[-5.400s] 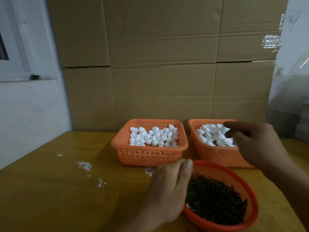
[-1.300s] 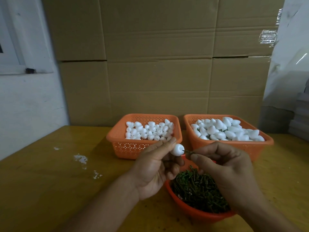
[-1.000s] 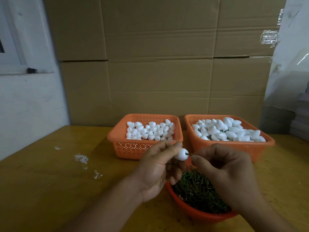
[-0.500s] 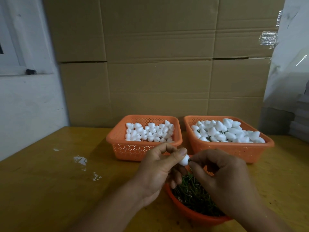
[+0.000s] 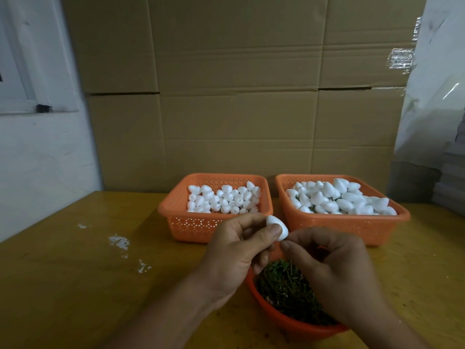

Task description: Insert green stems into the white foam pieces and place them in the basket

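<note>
stem hidden by hands [image 5: 276,253], round basket [image 5: 289,323] partly covered

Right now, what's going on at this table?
A person is fitting stems into foam pieces. The left hand pinches one white foam piece while the right hand meets its lower end, fingers curled; the stem itself is hidden. Both hands work above a round bowl of green stems. Behind sit two orange baskets, left and right, holding foam pieces.

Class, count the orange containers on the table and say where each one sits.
3: a square basket back left, a square basket back right, and a round bowl of stems nearest, partly behind the hands.
</note>
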Motion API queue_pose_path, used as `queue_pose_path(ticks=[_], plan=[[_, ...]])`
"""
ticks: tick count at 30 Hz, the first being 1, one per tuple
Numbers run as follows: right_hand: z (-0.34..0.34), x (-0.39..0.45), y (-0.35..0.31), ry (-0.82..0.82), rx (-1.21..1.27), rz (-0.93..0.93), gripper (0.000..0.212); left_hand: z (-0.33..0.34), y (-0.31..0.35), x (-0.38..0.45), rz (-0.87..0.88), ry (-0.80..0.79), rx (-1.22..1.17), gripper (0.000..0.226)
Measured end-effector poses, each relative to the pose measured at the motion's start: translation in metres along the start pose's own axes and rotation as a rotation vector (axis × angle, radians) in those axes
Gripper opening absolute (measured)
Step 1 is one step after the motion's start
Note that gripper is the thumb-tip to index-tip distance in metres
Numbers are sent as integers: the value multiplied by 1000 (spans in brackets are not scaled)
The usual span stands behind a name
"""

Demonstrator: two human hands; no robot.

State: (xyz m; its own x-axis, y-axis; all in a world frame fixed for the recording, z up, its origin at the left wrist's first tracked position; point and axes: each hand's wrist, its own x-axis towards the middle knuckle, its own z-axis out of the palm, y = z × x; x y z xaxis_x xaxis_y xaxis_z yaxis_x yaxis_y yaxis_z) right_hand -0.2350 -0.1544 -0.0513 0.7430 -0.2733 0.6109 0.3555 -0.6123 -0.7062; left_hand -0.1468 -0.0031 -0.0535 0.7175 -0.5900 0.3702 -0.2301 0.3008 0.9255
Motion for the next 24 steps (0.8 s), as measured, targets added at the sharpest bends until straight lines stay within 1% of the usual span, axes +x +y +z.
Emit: queue_pose_path(ticks=[2,5,10,15,17,20,24], plan=[[2,0,-3,-4,52,8,9,0,0,0,36,3,47,20],[1,0,-6,-24,119,24,15,1,-1,0,87,25,124,27],[2,0,-8,-27,157,49,16,2,-2,0,145,30,197,23],[4,-1,-12,-59,179,29,21,3,0,-2,165,32,224,16],[4,-1,-11,-69,192,26,19,4,0,-3,179,33,243,13],[5,-1,-12,-62,241,29,10,6,1,-4,183,30,242,15],[7,-1,-14,-64,295,22,12,5,1,-3,156,42,193,18]])
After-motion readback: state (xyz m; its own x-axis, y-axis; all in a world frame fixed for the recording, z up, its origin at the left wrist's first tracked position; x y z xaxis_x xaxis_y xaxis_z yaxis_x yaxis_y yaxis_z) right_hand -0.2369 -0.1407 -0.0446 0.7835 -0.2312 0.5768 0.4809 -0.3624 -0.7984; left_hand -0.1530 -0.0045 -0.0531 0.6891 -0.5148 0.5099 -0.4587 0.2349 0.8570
